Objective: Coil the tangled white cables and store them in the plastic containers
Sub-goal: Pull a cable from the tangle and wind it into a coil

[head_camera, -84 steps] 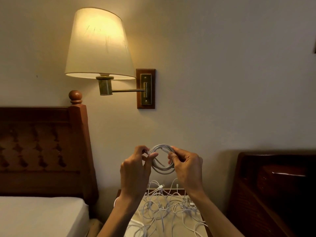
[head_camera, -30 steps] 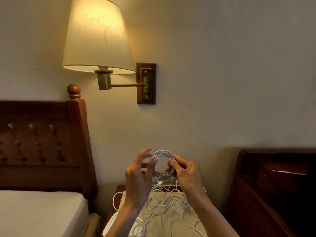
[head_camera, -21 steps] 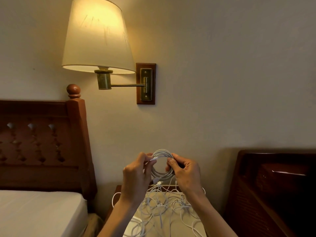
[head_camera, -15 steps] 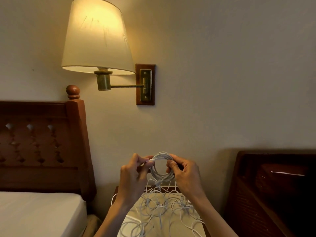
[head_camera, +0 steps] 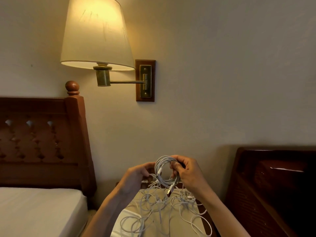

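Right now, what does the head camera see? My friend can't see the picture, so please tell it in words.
Two hands hold up a coil of white cable: the right hand grips its side, the left hand touches the other side. Below, more cables lie tangled on a nightstand, with a lit lamp on the wall above.

I see the coiled cable [head_camera: 165, 170] low in the frame's centre, held between my left hand [head_camera: 135, 177] and right hand [head_camera: 188, 173], above the tangled cables [head_camera: 159, 207] spread on the nightstand [head_camera: 191, 218] at bottom centre. The bed [head_camera: 37, 209] lies lower left, its headboard [head_camera: 42, 139] behind; the wall lamp [head_camera: 97, 35] hangs upper left; another headboard [head_camera: 273, 185] lower right.
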